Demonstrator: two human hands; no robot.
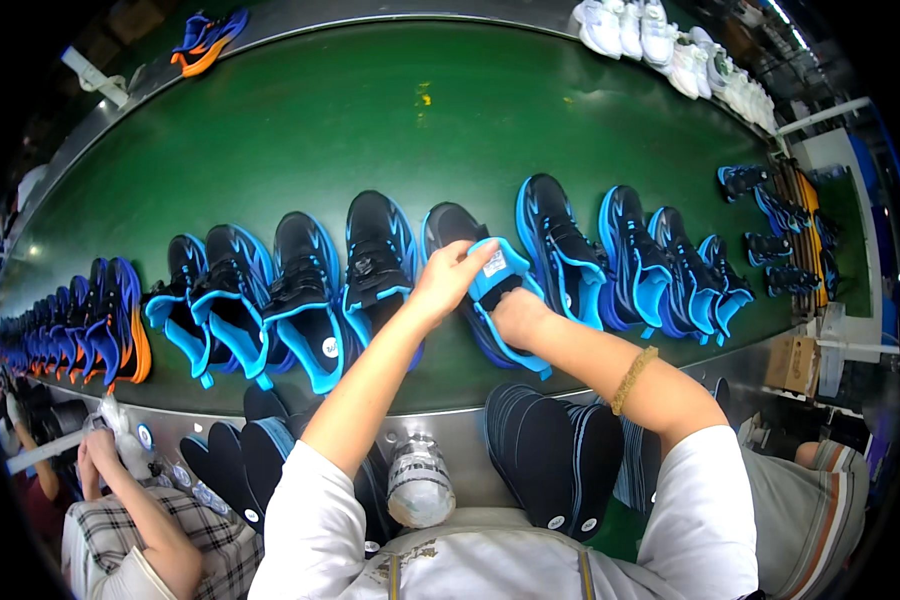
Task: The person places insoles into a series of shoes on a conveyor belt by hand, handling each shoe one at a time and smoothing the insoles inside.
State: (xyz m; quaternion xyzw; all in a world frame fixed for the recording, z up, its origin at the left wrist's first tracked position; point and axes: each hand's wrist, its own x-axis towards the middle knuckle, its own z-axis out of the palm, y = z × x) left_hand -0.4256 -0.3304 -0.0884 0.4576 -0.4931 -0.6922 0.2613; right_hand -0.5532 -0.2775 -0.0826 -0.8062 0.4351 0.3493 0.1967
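A black and blue sneaker (453,224) stands on the green belt in front of me, its toe pointing away. My left hand (446,281) pinches the sneaker's light blue tongue (503,263) between thumb and fingers, holding it up and back. Into the shoe's opening reaches my right hand (517,316); its fingers are hidden inside, so what they do or hold cannot be seen. Matching sneakers flank it, one on the left (378,235) and one on the right (548,220), each with a bright blue lining.
Black insoles (540,455) lean in stacks along the metal edge near my body, beside a clear wrapped jar (420,485). Orange-soled sneakers (125,310) line the belt at left. White shoes (645,35) stand beyond the far edge. A co-worker's hands (98,450) show at lower left.
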